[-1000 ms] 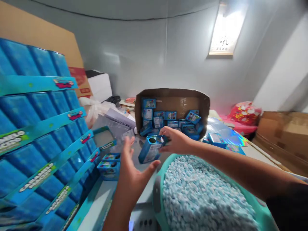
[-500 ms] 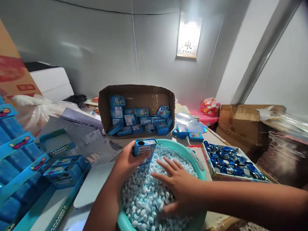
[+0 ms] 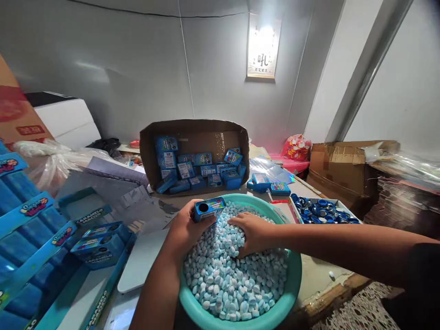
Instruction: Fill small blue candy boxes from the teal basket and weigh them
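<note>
- Grey wall (image 3: 137, 68) fills most of the upper frame, a lettered scroll (image 3: 261, 57) hanging on it at upper right of centre.
- Blue display trays (image 3: 36, 206), stacked along the left edge, hold rows of blue packs.
- Brown cardboard box (image 3: 194, 137), mid-frame, gapes toward the camera; small blue boxes (image 3: 185, 170) lie jumbled inside.
- Teal basin (image 3: 295, 275), lower centre, is heaped with white and pale blue pellets (image 3: 220, 279).
- Shallow tray (image 3: 295, 211), right of centre, is full of blue and silver caps (image 3: 321, 211).
- Right hand (image 3: 256, 231), just right of centre, dips into the basin, fingers curled around a clump of pellets; some fingertips are hidden.
- Left hand (image 3: 182, 229), left of the basin's middle, grips 1 box between thumb and fingers.
- That gripped box (image 3: 217, 205), at the frame's centre above the basin's back left, shows a round dark hole in its lettered face.
- 1 loose pellet (image 3: 331, 274) rests on the tabletop at lower right.
</note>
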A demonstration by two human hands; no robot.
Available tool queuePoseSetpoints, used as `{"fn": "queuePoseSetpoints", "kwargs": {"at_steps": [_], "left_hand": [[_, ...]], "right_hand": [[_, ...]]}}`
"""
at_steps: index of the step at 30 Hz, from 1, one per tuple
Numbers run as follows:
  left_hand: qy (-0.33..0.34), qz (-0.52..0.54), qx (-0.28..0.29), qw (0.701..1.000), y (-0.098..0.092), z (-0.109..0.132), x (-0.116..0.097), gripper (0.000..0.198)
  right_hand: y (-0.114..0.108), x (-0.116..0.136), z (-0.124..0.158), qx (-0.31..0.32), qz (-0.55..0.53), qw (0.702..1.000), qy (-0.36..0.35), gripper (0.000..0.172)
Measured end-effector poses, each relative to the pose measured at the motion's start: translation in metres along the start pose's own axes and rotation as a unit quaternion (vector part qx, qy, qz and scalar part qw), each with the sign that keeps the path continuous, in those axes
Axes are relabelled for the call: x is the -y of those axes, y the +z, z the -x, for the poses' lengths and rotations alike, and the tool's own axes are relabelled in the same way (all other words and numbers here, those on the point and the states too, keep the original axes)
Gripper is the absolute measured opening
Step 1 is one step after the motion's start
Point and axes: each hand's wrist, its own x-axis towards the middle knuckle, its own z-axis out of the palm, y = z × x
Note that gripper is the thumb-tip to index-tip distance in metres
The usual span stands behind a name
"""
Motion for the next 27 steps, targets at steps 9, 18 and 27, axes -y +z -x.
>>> {"fn": "queuePoseSetpoints", "kwargs": {"at_steps": [9,18,27], "left_hand": [[0.015,0.024,0.025,0.999,0.000,0.006,-0.001,0.041],[0.016,-0.014,0.019,1.000,0.000,0.006,-0.003,0.043],[0.071,0.005,0.012,0.997,0.000,0.009,-0.002,0.041]], "right_hand": [[-0.004,0.011,-0.004,-0.002,-0.062,0.997,0.038,0.053],[-0.014,0.016,-0.005,-0.067,-0.181,0.978,0.072,0.031],[-0.024,0.052,-0.001,-0.132,-0.649,0.730,0.169,0.024]]}}
